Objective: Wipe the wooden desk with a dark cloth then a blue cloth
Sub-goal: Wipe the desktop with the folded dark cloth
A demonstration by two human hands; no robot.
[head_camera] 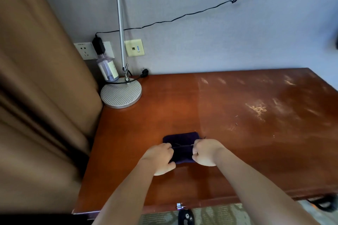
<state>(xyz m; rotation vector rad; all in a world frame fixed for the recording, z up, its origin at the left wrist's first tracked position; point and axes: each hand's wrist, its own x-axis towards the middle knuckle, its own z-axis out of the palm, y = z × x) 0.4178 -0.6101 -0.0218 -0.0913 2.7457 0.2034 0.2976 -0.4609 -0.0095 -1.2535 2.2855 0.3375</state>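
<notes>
Grey wall stands behind a shiny red-brown wooden desk (228, 107), and a tall brown curtain (36, 87) hangs at the left side. At the back left corner of the desk sits a round grey ribbed lamp base (121, 93) with a thin white lamp pole (120, 27) going up. A clear plastic bottle with a pale label (108, 68) stands just behind the base. A black cord (201, 11) runs along the wall from a plug at the white wall socket (86, 50).

The right part of the desk has pale, dusty marks. The left part looks cleaner and brighter, so the wiping job seems only partly done.

A small dark purple folded cloth (182, 139) lies flat on the desk, near the front edge and close to the middle. The person's left hand (161, 159) grips the left side of the cloth with curled fingers. The right hand (205, 152) grips the right side the same way. Both hands seem to be tidying or folding the cloth, likely so it makes a neat pad for wiping.

Both bare arms reach forward from the bottom of the picture and come close together at the cloth. The knuckles face up, and the two fists sit side by side with a bit of cloth between them.

No blue cloth can be seen.
</notes>
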